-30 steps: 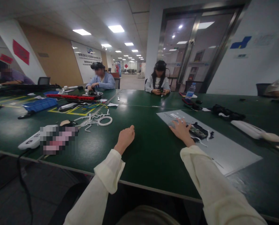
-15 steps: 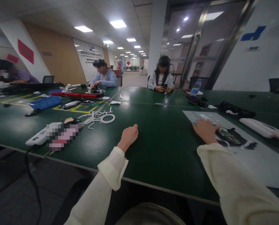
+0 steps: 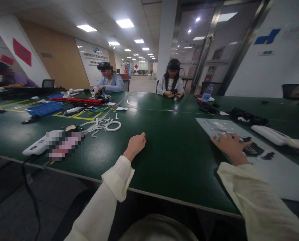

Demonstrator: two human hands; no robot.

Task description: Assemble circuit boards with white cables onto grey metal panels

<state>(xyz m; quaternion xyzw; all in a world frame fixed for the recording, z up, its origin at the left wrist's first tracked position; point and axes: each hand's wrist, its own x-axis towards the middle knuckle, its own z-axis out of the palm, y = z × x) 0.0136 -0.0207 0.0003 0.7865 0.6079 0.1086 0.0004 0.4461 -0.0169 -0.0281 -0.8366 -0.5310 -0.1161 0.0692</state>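
My left hand [image 3: 136, 146] lies on the green table, its fingers curled into a loose fist; nothing shows in it, though its palm side is turned away. My right hand [image 3: 231, 147] is open with fingers spread, over the left part of a grey mat [image 3: 281, 177]. Whether it touches the mat I cannot tell. Just right of its fingers, and partly covered by them, lies a dark device with what looks like an exposed circuit board [image 3: 253, 149]. A small black piece [image 3: 268, 156] lies beside it. Small pale pieces [image 3: 222, 125] are beyond my fingertips.
Left on the table [image 3: 169, 167] are a white power strip [image 3: 42, 142], a white ring [image 3: 113, 126] with tangled strips, and a blue tray [image 3: 44, 108]. A bottle [image 3: 207, 93] stands at the back right. A long white object [image 3: 270, 134] lies past the mat. Two people sit opposite.
My right hand has moved right and nearer to me over the mat, with its fingers spread wider. My left hand keeps its curled pose on the table. The view has shifted slightly.
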